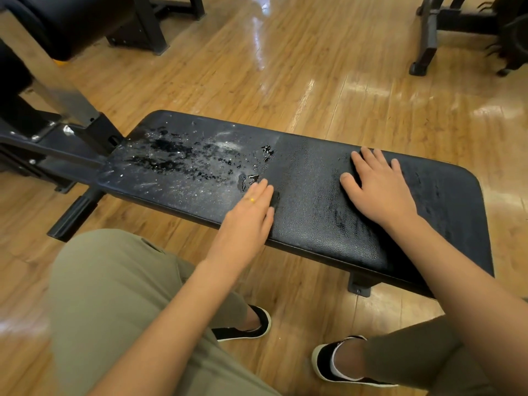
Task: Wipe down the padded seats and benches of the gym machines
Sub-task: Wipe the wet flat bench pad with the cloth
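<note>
The bench pad runs across the middle of the frame, black and pebbled, and it reads as two halves. The right half looks dark and evenly damp, while the left half carries a dusty, spattered patch of droplets and pale streaks reaching toward the metal frame at the left edge. Your left hand lies at the boundary between the two, fingers straight and pressed down on the pad. A small dark edge peeks out beside the fingers and may be a wiping cloth, though you cannot tell from this view. Your right hand rests flat and spread on the cleaner half, grasping nothing, and seems to be steadying you. By the look of it you are midway through this pad, with the wipe front at its centre. The next move calls for a firm push leftward through the droplets to the far end, with enough pressure to lift the dust rather than smear it, and strokes that overlap along both long edges. Around you lies a glossy wooden floor. Another padded machine sits in the upper left of the frame, and it looks like a likely next stop.
</note>
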Demonstrator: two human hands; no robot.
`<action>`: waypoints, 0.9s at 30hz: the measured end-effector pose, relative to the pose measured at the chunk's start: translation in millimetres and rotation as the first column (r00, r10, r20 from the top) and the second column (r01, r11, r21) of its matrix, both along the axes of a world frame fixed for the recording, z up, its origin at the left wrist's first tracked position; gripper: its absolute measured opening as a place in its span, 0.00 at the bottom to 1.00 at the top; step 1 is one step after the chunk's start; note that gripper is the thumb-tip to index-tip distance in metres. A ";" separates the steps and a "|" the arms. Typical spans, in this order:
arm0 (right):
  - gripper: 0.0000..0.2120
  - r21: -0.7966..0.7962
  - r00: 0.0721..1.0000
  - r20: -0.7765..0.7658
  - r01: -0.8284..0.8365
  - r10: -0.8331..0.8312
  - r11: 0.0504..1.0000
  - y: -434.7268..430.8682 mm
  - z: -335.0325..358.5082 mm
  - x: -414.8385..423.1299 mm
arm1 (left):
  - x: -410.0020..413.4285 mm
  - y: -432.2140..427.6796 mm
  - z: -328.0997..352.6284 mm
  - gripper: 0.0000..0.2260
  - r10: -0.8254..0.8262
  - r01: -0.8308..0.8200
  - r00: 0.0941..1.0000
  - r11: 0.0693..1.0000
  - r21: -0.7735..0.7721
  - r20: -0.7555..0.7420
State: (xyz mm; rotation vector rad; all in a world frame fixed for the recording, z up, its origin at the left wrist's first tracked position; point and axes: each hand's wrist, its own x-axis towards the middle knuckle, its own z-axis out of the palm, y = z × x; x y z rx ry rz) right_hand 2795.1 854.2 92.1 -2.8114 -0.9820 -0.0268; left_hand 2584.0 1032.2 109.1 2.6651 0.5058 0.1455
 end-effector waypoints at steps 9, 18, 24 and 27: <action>0.30 0.043 0.991 -0.048 -0.125 0.127 0.991 27.5 10.8 8.6 | -9.1 -0.6 -1.3 0.21 0.007 -0.007 1.000 0.999 0.033 0.005; 0.30 0.037 0.994 -0.017 -0.107 0.107 0.994 38.6 -2.1 2.2 | 81.1 21.7 2.7 0.21 -0.118 0.117 0.993 0.986 0.121 0.003; 0.30 0.025 0.994 -0.007 -0.111 0.111 0.994 39.4 0.1 1.3 | 160.5 51.3 7.6 0.15 -0.111 0.120 0.992 0.980 0.156 -0.065; 0.32 0.018 0.993 -0.003 -0.115 0.115 0.993 39.3 -1.4 1.9 | 169.4 50.8 3.0 0.13 -0.054 0.062 0.997 0.988 0.145 -0.058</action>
